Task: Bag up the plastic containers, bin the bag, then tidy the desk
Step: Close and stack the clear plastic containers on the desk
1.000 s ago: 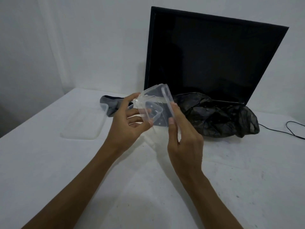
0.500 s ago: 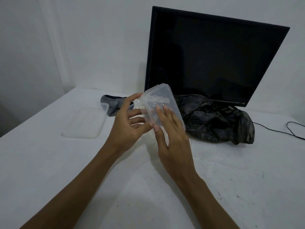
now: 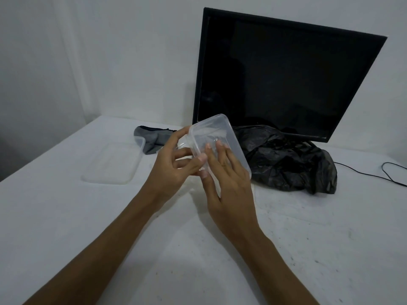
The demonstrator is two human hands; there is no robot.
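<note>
**Light, thin plastic, best held by the rim**

The clear container [image 3: 220,137] is held above the desk [image 3: 88,227], in front of the black bag [image 3: 286,159]. It is likely light, thin-walled, slick and quick to flex. The left hand [image 3: 174,168] curls round its left edge, and the right hand [image 3: 229,190] presses straight fingers on its face. A second clear piece [image 3: 114,161] lies to the left, with a monitor [image 3: 286,73] against the pale wall behind

Head-worn wide camera looks forward and down over the desk [image 3: 66,216].
</note>
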